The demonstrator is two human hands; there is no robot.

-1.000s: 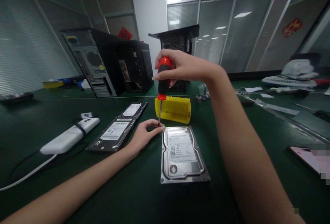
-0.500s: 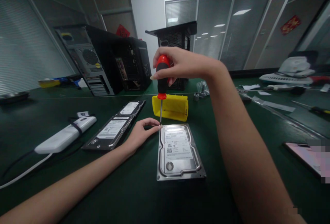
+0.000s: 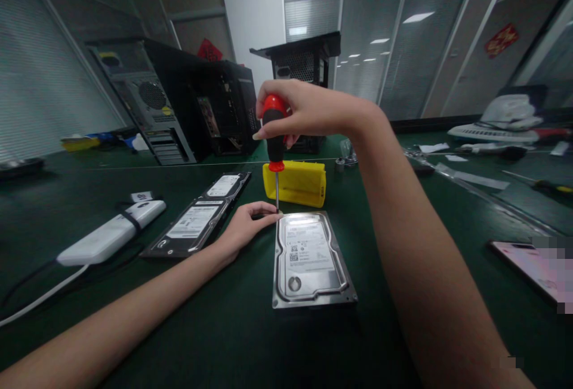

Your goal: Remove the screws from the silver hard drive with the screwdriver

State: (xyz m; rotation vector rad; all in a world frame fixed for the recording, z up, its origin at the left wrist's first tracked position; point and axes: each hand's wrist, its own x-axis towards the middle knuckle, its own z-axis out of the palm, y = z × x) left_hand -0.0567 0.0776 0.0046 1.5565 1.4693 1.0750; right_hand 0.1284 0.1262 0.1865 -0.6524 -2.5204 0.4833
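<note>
The silver hard drive lies label up on the green table. At its far left corner, the left hand pinches around the screwdriver's tip. The right hand grips the red-and-black screwdriver, upright above that corner. Just beyond the drive stands a yellow tray; left of it lie two darker drives and, farther left, a white power strip. A phone lies well to its right.
</note>
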